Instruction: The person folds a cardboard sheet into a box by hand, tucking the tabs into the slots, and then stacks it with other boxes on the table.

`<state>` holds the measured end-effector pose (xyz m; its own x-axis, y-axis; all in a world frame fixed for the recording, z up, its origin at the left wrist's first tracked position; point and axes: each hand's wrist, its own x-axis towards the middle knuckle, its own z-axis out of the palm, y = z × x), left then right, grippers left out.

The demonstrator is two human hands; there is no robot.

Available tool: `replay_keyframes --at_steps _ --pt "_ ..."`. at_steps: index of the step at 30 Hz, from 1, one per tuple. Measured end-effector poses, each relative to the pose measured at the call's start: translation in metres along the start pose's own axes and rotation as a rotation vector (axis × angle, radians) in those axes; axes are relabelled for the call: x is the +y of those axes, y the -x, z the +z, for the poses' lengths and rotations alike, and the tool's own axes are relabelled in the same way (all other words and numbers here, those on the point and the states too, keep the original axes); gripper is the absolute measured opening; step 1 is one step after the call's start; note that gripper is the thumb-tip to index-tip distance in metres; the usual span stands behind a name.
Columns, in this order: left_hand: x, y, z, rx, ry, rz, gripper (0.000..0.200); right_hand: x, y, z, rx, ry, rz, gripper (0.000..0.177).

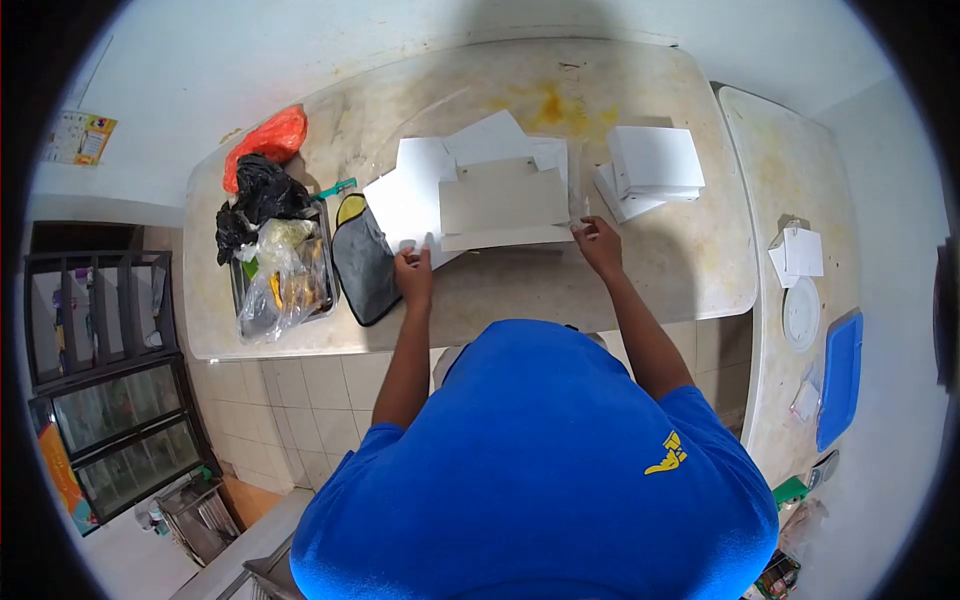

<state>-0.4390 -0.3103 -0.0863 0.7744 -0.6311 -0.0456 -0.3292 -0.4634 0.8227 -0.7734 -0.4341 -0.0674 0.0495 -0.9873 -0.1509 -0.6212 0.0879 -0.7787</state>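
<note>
A grey cardboard piece [505, 203] with a folded strip along its near side lies in front of me, over several white sheets [405, 200]. My left hand [413, 270] rests on the near edge of a white sheet, thumb and forefinger apart. At the cardboard's right corner, my right hand [599, 246] has its fingers pinched together. From between them a slim white item [587, 207] sticks up, too small to name, while the fingertips are right at the cardboard's corner.
A stack of white boxes [655, 163] stands to the right. On the left lie a grey pouch [364, 262], a metal tray [325, 255] with plastic bags, a black bag [262, 195] and a red bag [268, 143]. A side table [790, 380] holds a blue lid [840, 382].
</note>
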Motion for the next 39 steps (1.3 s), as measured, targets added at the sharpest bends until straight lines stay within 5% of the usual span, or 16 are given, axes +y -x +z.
replay_keyframes --at_steps 3,7,14,17,22,25,29,37,39 --pt "0.03 0.025 0.0 -0.138 0.24 -0.311 0.041 0.004 0.008 0.009 0.009 -0.144 0.15 0.041" --pt "0.034 0.028 0.016 -0.297 0.192 -0.251 0.036 -0.007 0.007 0.015 -0.085 -0.161 0.175 0.044" --pt "0.021 0.039 0.04 -0.168 -0.102 0.051 0.022 -0.027 0.022 0.028 0.03 -0.027 0.071 0.041" --pt "0.029 0.052 0.044 -0.095 -0.209 0.262 0.019 -0.03 0.031 0.044 0.211 0.093 -0.173 0.038" --pt "0.033 0.056 0.045 -0.037 -0.357 0.692 0.028 -0.033 0.044 0.054 0.161 0.193 -0.547 0.048" --pt "0.036 0.059 0.043 -0.186 -0.658 0.733 0.041 -0.039 0.053 0.056 0.058 0.45 -0.615 0.054" --pt "0.04 0.062 0.048 -0.267 -0.653 0.677 0.047 -0.036 0.061 0.062 0.012 0.707 -0.658 0.056" --pt "0.059 0.051 0.04 -0.477 -0.557 0.534 0.042 -0.031 0.036 0.061 -0.174 0.551 -0.583 0.054" --pt "0.046 0.047 0.049 -0.295 -0.422 0.705 0.046 -0.042 0.02 0.056 -0.185 0.438 -0.52 0.056"
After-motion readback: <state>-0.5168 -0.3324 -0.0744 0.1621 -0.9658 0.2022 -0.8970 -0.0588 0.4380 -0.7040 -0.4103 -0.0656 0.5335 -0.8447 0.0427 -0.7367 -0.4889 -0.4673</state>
